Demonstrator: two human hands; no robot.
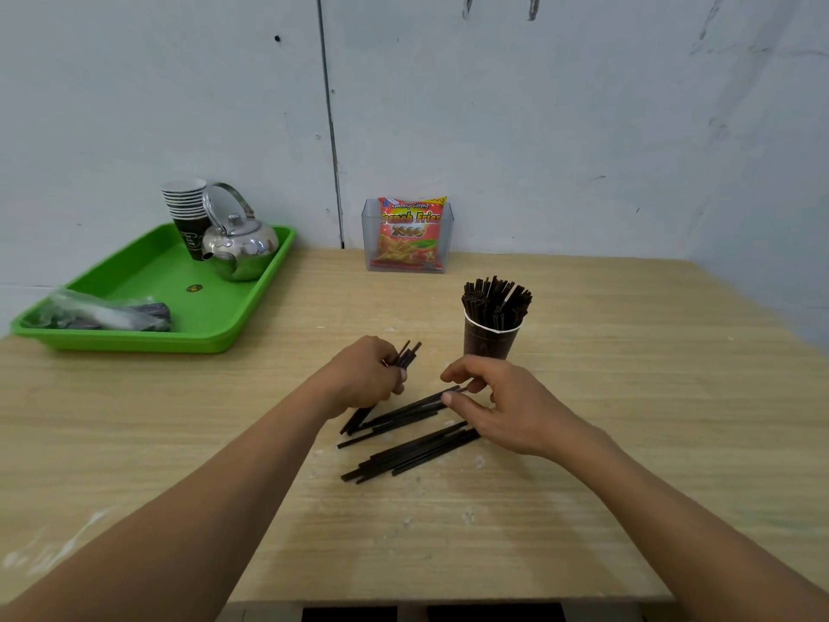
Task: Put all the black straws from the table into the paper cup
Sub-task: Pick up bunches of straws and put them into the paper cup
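Straws (406, 455) on table: left hand (365, 374) grips bundle, right hand (498, 404) pinches one.

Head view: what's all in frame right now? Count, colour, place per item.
table: one, light wood, against wall
cup: one, dark brown, white rim, table right of centre
straws in cup: many, black, upright
loose straws: a pile, black, table centre
bundle: several straws, black, held above the pile
tray: one, green, table's far left
cup stack: one, dark with white rims, on tray
kettle: one, silver, on tray beside stack
bag: one, clear, dark contents, tray's near end
box: one, clear, by wall
snack packet: one, red-orange, in box
left hand: grips bundle
right hand: pinches loose straws
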